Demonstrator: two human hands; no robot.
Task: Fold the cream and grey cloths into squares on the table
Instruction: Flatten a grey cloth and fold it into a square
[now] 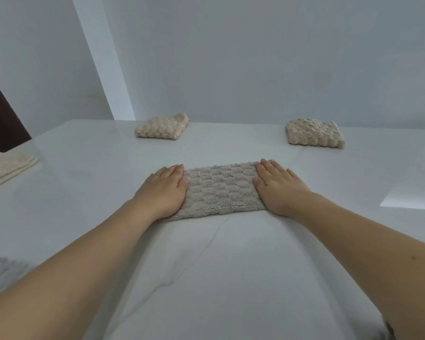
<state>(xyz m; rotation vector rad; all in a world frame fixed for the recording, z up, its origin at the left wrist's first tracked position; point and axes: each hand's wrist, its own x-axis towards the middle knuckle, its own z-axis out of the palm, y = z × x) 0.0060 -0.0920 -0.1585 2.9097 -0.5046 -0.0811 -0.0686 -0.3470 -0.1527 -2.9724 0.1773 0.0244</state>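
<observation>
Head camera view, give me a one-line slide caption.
Both hands press flat on a grey cloth; two folded cream cloths lie beyond.

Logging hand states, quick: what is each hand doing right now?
Left hand: open, pressing flat on the grey cloth.
Right hand: open, pressing flat on the same cloth.

Clearance around the hands
Bare table (231,278) lies nearer than both hands; beyond them, two folded cream cloths (161,126) (314,132) flank a free central lane.
</observation>
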